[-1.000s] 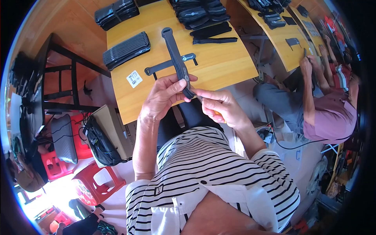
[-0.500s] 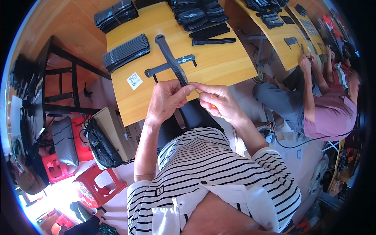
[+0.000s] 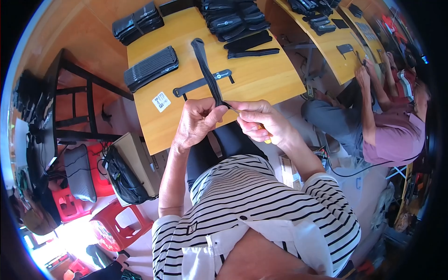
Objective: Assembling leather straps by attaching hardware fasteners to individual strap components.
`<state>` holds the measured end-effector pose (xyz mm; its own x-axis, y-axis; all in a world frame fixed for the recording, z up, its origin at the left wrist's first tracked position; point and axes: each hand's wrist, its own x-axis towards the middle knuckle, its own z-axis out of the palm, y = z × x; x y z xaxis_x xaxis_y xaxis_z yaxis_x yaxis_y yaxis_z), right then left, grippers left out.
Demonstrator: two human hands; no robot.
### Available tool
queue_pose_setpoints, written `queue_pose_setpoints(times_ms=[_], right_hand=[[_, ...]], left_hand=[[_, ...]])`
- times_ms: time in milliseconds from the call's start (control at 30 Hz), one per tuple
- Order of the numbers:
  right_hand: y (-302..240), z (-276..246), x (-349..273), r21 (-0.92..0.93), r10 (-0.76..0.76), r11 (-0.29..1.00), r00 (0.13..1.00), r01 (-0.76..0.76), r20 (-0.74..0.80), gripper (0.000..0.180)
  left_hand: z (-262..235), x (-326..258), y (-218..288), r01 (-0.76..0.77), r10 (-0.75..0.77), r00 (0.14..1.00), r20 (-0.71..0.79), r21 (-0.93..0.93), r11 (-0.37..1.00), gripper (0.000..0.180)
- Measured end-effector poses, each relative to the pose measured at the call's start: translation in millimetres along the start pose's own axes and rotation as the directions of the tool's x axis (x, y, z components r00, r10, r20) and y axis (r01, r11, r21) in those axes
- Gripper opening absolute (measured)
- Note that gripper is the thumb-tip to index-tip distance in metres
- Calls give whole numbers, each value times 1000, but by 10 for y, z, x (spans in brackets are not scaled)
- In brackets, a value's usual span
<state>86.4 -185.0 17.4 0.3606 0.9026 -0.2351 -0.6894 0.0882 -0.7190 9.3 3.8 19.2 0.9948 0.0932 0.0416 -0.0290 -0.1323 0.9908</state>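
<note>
My left hand [image 3: 198, 122] is closed around the near end of a long black strap [image 3: 210, 79], pinched between thumb and fingers. The strap's far, rounded end stretches out over the table. In my right hand [image 3: 263, 119] is a yellow-handled tool [image 3: 268, 140] with a thin metal shaft. Its tip meets the strap's end beside my left thumb; my fingers hide the exact contact. Under the held strap, a second black strap [image 3: 191, 87] with a printed label lies crosswise on the wooden table [image 3: 261, 84].
A neat stack of black straps [image 3: 151, 67] lies at the table's left, near a white printed sticker [image 3: 161, 101]. Bundled black straps [image 3: 233, 18] are piled at the far side. Red stools [image 3: 119, 224] stand at lower left. A co-worker in pink [image 3: 392, 135] sits at the right.
My right hand has shifted slightly right and turned, so more of the yellow handle shows. The held strap's far end has swung a little to the right.
</note>
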Motion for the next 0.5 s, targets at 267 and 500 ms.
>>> queue_pose_setpoints(times_ms=[267, 500], right_hand=[[41, -49, 19, 236, 48, 969, 993, -74, 112, 36], [48, -706, 201, -766, -370, 640, 900, 67, -231, 35]], left_hand=[[70, 1, -99, 19, -30, 999, -43, -241, 970, 34], [-76, -55, -101, -106, -57, 925, -376, -400, 910, 33]])
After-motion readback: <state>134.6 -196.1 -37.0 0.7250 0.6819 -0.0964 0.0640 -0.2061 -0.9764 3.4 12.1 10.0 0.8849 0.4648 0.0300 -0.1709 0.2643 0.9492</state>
